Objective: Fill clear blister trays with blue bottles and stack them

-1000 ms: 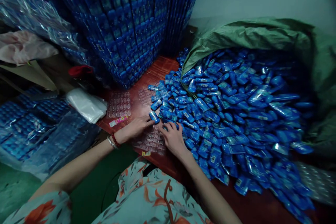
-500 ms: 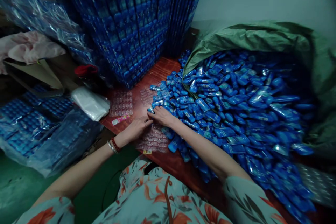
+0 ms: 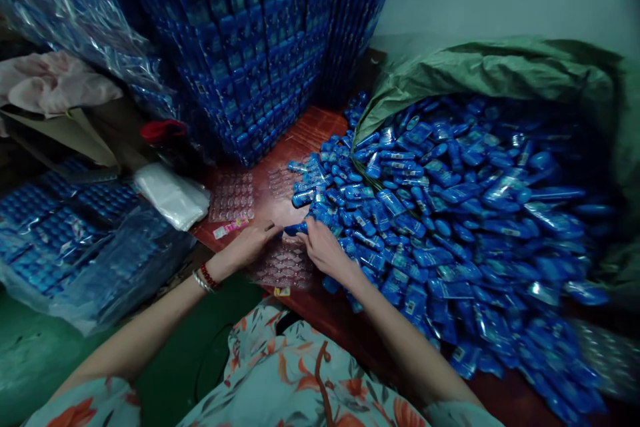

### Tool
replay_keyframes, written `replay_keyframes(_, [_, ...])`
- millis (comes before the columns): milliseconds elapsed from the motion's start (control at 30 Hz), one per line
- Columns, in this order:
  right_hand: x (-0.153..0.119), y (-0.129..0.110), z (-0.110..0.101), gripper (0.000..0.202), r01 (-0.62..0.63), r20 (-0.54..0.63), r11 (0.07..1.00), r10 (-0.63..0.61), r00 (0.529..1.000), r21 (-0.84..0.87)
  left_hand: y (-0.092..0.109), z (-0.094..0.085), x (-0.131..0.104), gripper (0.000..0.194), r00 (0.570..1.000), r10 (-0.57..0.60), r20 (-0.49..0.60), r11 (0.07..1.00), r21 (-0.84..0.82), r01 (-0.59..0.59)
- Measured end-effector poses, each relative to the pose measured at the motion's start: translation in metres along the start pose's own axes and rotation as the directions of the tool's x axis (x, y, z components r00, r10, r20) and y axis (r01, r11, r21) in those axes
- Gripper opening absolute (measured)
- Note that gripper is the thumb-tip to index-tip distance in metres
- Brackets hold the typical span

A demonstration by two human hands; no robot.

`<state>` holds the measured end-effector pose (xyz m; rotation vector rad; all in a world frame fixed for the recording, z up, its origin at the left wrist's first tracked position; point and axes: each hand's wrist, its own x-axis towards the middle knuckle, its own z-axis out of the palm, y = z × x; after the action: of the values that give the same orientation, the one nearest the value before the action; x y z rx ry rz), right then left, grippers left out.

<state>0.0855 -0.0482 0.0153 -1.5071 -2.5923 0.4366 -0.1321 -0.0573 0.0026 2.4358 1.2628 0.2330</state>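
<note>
My right hand is closed round one end of a small blue bottle, which lies sideways between my hands. At the bottle's other end is my left hand, fingers pressed together; whatever they pinch is too small to make out. Beneath both hands a clear plastic tray with rows of moulded hollows rests on the reddish table. A pile of similar blue bottles spreads beside my right hand.
A green sack surrounds the far side of the pile. Wrapped stacks of blue bottles rise behind the table. To the left are another clear tray, a pink strip, white plastic bags and a wrapped blue pack.
My right hand has moved from the edge of the pile toward me, with a blue bottle in it. My left hand has shifted slightly left.
</note>
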Motion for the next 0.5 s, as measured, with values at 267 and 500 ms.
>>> replay_keyframes(267, [0.010,-0.023,0.001,0.019,0.074,0.137,0.962,-0.038,0.990,-0.262,0.008,0.003,0.002,0.039,1.000,0.006,0.019,0.999,0.034,-0.007])
replay_keyframes(500, [0.025,-0.040,0.004,0.024,0.011,0.126,0.953,0.029,0.992,-0.304,0.006,0.004,0.015,0.044,0.998,-0.062,-0.020,0.992,0.112,0.064])
